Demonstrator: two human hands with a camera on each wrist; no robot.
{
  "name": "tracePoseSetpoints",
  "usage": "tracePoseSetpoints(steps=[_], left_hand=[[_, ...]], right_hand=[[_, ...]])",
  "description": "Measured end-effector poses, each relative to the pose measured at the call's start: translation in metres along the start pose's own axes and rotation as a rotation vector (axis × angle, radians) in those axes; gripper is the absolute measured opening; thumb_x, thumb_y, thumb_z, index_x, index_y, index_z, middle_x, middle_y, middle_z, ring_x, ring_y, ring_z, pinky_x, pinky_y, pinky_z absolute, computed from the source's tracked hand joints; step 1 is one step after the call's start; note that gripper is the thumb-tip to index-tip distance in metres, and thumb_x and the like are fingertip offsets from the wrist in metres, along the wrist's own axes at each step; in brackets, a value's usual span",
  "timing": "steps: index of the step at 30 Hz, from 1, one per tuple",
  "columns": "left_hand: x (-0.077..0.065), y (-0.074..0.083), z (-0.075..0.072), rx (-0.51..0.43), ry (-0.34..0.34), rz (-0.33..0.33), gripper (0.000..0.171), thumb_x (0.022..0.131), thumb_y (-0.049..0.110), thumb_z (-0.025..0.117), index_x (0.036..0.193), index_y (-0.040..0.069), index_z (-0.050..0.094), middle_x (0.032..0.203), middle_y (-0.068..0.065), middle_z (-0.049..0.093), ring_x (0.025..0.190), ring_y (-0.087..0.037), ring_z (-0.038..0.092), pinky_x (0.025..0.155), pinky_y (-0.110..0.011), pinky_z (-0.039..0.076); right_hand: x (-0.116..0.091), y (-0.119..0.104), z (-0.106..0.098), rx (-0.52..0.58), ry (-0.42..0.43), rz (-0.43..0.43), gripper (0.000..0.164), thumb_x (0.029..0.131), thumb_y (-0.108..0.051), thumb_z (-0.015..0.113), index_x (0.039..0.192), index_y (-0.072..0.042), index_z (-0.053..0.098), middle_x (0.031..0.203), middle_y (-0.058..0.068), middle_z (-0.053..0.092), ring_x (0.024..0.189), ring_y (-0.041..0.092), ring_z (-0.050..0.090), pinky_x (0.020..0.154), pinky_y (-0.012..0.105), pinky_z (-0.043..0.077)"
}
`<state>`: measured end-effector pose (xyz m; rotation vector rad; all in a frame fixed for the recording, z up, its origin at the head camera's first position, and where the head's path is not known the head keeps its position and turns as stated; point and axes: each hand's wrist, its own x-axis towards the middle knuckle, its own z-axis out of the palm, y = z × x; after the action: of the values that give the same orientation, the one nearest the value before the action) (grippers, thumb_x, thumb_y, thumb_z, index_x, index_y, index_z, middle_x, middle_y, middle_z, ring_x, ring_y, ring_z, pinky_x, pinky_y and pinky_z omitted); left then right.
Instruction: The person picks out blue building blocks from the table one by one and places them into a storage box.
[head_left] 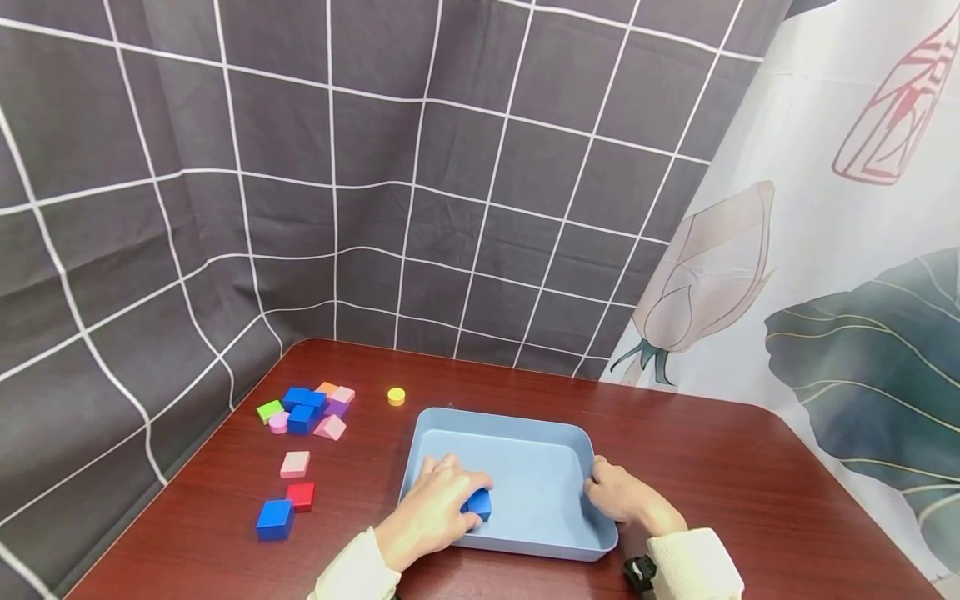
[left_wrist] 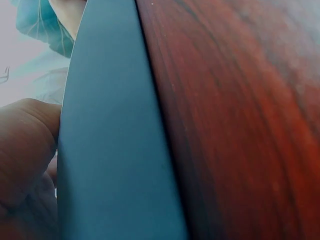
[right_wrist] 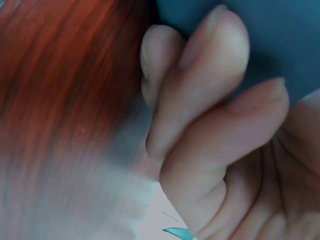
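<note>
A shallow light-blue tray [head_left: 536, 546] lies on the table in the head view. Inside its left part, my left hand [head_left: 433, 510] grips a blue block [head_left: 480, 504] between thumb and fingers; the hand covers part of the block. At the tray's right side, my right hand [head_left: 626, 497] holds the rim, with the thumb mostly over the inner side. From the left wrist, the tray's outer wall [left_wrist: 117, 130] fills the middle, the left thumb beyond its edge, the block hidden. Curled right fingers [right_wrist: 215, 65] press against the tray's wall [right_wrist: 292, 35] in the right wrist view.
On the left of the dark red table [head_left: 705, 450] lies a cluster of several blocks, with a blue block [head_left: 302, 419] among them. Nearer are a pink block [head_left: 295, 464], a red block [head_left: 302, 497] and another blue block [head_left: 274, 520]. A yellow disc [head_left: 396, 397] sits behind the tray.
</note>
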<state>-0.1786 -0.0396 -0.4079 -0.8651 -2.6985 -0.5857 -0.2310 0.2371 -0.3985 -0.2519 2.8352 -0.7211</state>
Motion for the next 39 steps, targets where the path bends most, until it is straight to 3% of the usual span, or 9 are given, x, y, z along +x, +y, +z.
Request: tracePoseSetpoints(steps=[11, 19, 22, 25, 31, 35, 39], left_hand=[[0.0, 0.001, -0.003, -0.051, -0.086, -0.071, 0.034, 0.077, 0.026, 0.072, 0.108, 0.019, 0.061, 0.09, 0.005, 0.063, 0.085, -0.012, 0.045, 0.074, -0.037, 0.03], [0.001, -0.008, -0.018, -0.2, -0.143, -0.131, 0.044, 0.081, 0.036, 0.068, 0.118, 0.014, 0.06, 0.104, 0.0, 0.064, 0.096, -0.018, 0.048, 0.081, -0.041, 0.037], [0.003, -0.02, -0.03, -0.251, -0.113, -0.175, 0.041, 0.084, 0.033, 0.065, 0.118, 0.011, 0.059, 0.107, -0.005, 0.064, 0.101, -0.022, 0.052, 0.085, -0.045, 0.041], [0.001, -0.037, -0.042, -0.27, -0.07, -0.286, 0.039, 0.084, 0.026, 0.066, 0.119, 0.01, 0.058, 0.107, -0.008, 0.062, 0.102, -0.025, 0.053, 0.082, -0.044, 0.048], [-0.01, -0.069, -0.067, -0.121, 0.053, -0.49, 0.039, 0.079, 0.018, 0.071, 0.114, 0.006, 0.059, 0.103, -0.011, 0.062, 0.094, -0.026, 0.057, 0.073, -0.04, 0.053], [-0.02, -0.085, -0.081, -0.018, 0.147, -0.526, 0.035, 0.079, 0.015, 0.07, 0.109, 0.001, 0.059, 0.102, -0.016, 0.061, 0.092, -0.033, 0.055, 0.075, -0.047, 0.05], [-0.031, -0.098, -0.088, 0.031, 0.187, -0.575, 0.037, 0.079, 0.015, 0.065, 0.113, 0.0, 0.058, 0.105, -0.021, 0.058, 0.092, -0.043, 0.047, 0.076, -0.056, 0.04]], right_hand=[[0.001, 0.001, 0.001, -0.005, 0.014, -0.017, 0.019, 0.089, -0.008, 0.045, 0.103, 0.006, 0.046, 0.079, 0.015, 0.051, 0.057, 0.022, 0.052, 0.035, 0.032, 0.035], [0.0, 0.0, 0.002, -0.007, 0.011, -0.012, 0.015, 0.09, -0.008, 0.045, 0.099, 0.004, 0.046, 0.075, 0.013, 0.05, 0.055, 0.022, 0.051, 0.034, 0.033, 0.037], [0.0, 0.0, 0.0, -0.006, 0.004, -0.011, 0.015, 0.09, -0.008, 0.046, 0.099, 0.004, 0.047, 0.079, 0.014, 0.052, 0.061, 0.023, 0.053, 0.035, 0.034, 0.039], [0.0, 0.0, -0.002, -0.009, -0.007, -0.003, 0.015, 0.089, -0.008, 0.046, 0.098, 0.004, 0.048, 0.079, 0.013, 0.052, 0.064, 0.023, 0.054, 0.037, 0.035, 0.041], [-0.002, -0.001, -0.004, 0.007, -0.029, 0.02, 0.017, 0.089, -0.008, 0.048, 0.1, 0.005, 0.049, 0.082, 0.014, 0.054, 0.067, 0.023, 0.056, 0.038, 0.037, 0.045], [-0.002, -0.002, -0.004, 0.01, -0.02, 0.02, 0.013, 0.089, -0.008, 0.048, 0.096, 0.003, 0.049, 0.08, 0.013, 0.054, 0.066, 0.023, 0.055, 0.038, 0.036, 0.045], [-0.002, -0.002, -0.004, 0.015, -0.019, 0.024, 0.012, 0.089, -0.008, 0.048, 0.096, 0.002, 0.049, 0.082, 0.014, 0.055, 0.065, 0.023, 0.056, 0.038, 0.036, 0.045]])
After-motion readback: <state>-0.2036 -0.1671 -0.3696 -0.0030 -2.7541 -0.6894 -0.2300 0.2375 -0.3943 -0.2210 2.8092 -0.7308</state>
